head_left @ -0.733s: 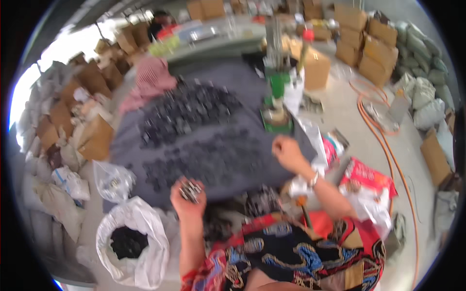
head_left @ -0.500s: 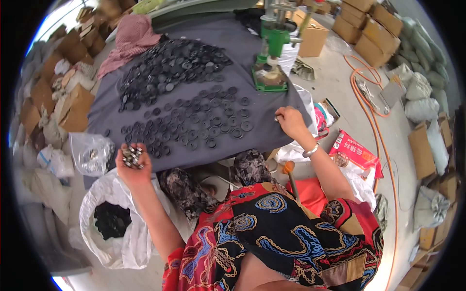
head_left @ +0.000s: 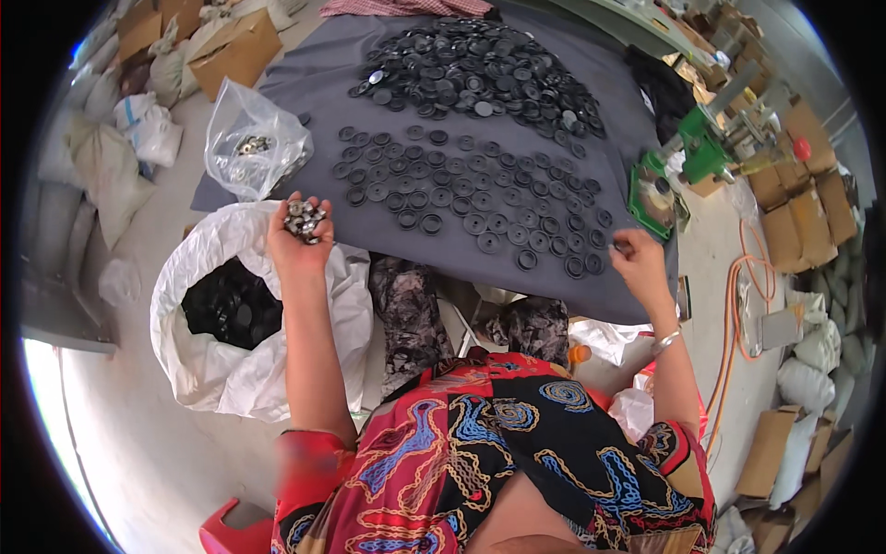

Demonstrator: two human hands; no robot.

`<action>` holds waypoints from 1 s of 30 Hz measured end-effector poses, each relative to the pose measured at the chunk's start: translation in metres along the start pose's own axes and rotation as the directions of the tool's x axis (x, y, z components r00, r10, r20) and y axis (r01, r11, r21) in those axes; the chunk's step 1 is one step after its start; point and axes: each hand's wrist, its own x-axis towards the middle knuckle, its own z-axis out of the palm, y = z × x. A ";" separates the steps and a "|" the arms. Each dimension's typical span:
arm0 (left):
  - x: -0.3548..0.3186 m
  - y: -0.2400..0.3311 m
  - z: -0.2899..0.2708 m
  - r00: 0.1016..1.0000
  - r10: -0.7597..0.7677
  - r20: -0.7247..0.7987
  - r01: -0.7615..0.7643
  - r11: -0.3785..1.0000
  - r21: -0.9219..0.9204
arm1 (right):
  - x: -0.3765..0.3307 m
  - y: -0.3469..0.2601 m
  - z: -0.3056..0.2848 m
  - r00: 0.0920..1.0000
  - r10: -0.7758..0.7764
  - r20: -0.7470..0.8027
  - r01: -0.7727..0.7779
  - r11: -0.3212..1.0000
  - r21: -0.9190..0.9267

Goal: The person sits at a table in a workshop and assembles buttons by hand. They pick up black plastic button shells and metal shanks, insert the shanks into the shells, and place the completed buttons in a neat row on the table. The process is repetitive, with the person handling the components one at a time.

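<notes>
My view has swung, and I now have the right hand closer to the rows of black discs than half a second ago, just beside the rightmost ones. Its fingers are curled together; something dark shows at the tips, gripped or only touched, I cannot tell. For the work, I judge, this puts the discs in easy reach. My left hand still lies palm up, fingers half curled, cupping small metal pieces. The discs spread over the bench between both hands, a bigger pile beyond. A clear bag sits past the left hand, a green press past the right.
</notes>
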 end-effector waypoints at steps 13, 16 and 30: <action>0.030 0.030 0.008 0.998 -0.037 0.053 0.038 0.999 -0.010 | 0.180 -0.233 0.203 0.741 -0.631 0.229 0.520 0.755 0.400; 0.026 0.027 0.010 0.998 -0.041 0.055 0.040 0.999 0.011 | 0.193 -0.242 0.239 0.697 -0.667 0.264 0.549 0.733 0.401; 0.022 0.022 0.012 0.998 -0.017 0.067 0.016 1.000 0.008 | 0.199 -0.255 0.266 0.632 -0.660 0.407 0.642 0.739 0.203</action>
